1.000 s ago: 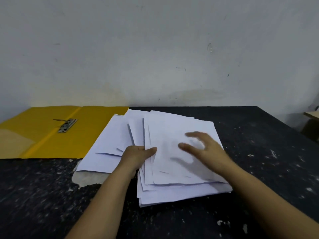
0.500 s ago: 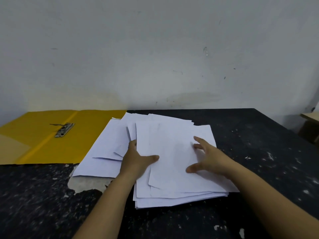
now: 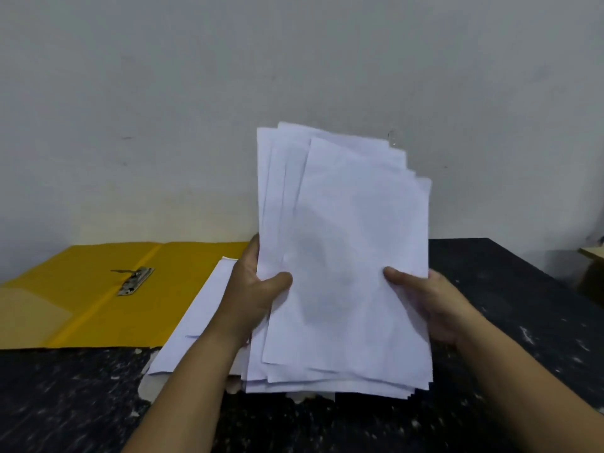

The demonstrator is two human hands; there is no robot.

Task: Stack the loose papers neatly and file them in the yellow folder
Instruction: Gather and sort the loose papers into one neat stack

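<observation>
1. Head view: since a second ago you have lifted the bundle of papers [image 3: 343, 256] off the counter [image 3: 523, 322] and stood it nearly upright in front of you; before, it lay flat under your palms.
2. Your left hand [image 3: 255, 289] has its grip closed on the bundle's left edge, thumb across the front. Your right hand [image 3: 421, 299] pinches the right edge the same way.
3. The sheets are fanned unevenly, corners staggered at top and bottom, so the stack is not yet neat.
4. A few loose sheets [image 3: 202, 315] lie on the counter beside your left forearm, overlapping the open yellow folder [image 3: 81, 289], whose metal clip [image 3: 134, 281] sits near the fold.
5. To square the bundle, I'd loosen both grips slightly and tap its lower edge on the counter, then its side. Hold too tight and the sheets probably won't slide level.
6. Gather the leftover sheets before filing.
</observation>
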